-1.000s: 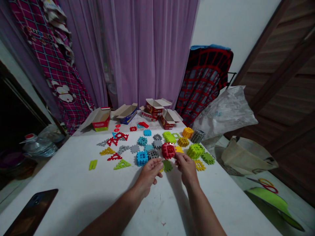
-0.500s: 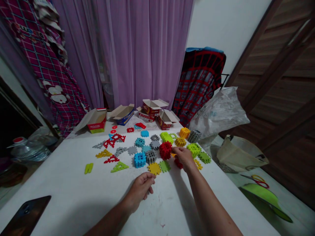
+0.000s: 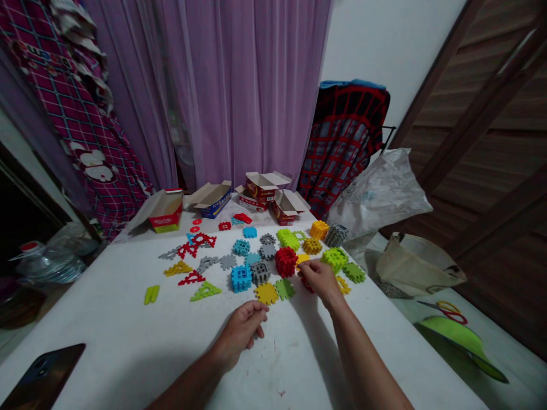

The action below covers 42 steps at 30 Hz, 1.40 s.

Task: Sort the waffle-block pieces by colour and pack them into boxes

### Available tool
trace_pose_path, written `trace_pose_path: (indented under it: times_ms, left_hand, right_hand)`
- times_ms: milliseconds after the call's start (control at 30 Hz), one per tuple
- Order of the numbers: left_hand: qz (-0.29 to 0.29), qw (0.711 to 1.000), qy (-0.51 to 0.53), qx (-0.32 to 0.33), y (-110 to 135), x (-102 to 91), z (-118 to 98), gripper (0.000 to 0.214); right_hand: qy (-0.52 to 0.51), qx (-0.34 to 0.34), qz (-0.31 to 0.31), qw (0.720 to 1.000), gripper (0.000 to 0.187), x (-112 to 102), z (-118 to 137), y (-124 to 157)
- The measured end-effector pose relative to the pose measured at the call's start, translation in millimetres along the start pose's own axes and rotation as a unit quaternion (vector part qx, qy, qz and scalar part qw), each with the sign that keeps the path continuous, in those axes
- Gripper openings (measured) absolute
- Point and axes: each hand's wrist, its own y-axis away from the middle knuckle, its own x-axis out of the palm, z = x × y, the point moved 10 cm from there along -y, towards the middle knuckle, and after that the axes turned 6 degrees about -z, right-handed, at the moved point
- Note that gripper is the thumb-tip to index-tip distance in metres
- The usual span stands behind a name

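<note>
My right hand (image 3: 320,279) is beside a red stack of notched plastic building pieces (image 3: 286,262), fingers bent together. Its fingertips are at the edge of a yellow piece (image 3: 302,258); what they grip, if anything, is hidden. A red piece (image 3: 306,285) shows partly under this hand. My left hand (image 3: 243,327) rests on the table, fingers loosely curled and apart, holding nothing. Just beyond its fingertips lie a yellow square piece (image 3: 266,293) and a green square piece (image 3: 285,288). Blue (image 3: 241,279) and grey (image 3: 260,273) stacks stand behind these.
Loose triangular pieces, including a green one (image 3: 205,291), lie to the left. Lime (image 3: 335,259), yellow (image 3: 312,246) and dark grey (image 3: 336,234) stacks stand at right. Open boxes, one blue (image 3: 216,205), line the back. A phone (image 3: 43,373) lies at front left.
My right hand has shifted slightly toward me, away from the side of the red stack, and more of the yellow piece shows. My left hand has barely moved.
</note>
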Motion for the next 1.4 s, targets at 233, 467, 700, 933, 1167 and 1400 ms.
trace_pose_path:
  times_ms: [233,467,700,933,1167,1400]
  left_hand:
    - [0.009,1.000,-0.017,-0.010,4,0.8,1,0.040]
    - [-0.001,1.000,-0.024,0.012,9,-22.7,-13,0.043]
    - [-0.171,0.970,-0.124,0.120,-31,-136.1,-75,0.039]
    - [-0.334,0.825,-0.438,0.128,-70,-234.8,-137,0.023]
    - [-0.332,0.746,-0.563,0.128,-98,-248.3,-163,0.027]
    - [-0.290,0.724,-0.611,0.136,-139,-219.1,-164,0.016]
  right_hand:
    - [0.031,-0.035,0.029,0.998,0.016,22,14,3]
    - [0.013,-0.039,0.058,0.997,0.022,24,18,15]
    - [-0.158,0.082,0.276,0.944,0.043,82,-12,61]
    - [-0.192,0.114,0.381,0.897,0.052,104,-28,90]
    - [-0.193,0.128,0.393,0.890,0.051,106,-33,91]
    - [-0.208,0.146,0.390,0.885,0.051,104,-33,91]
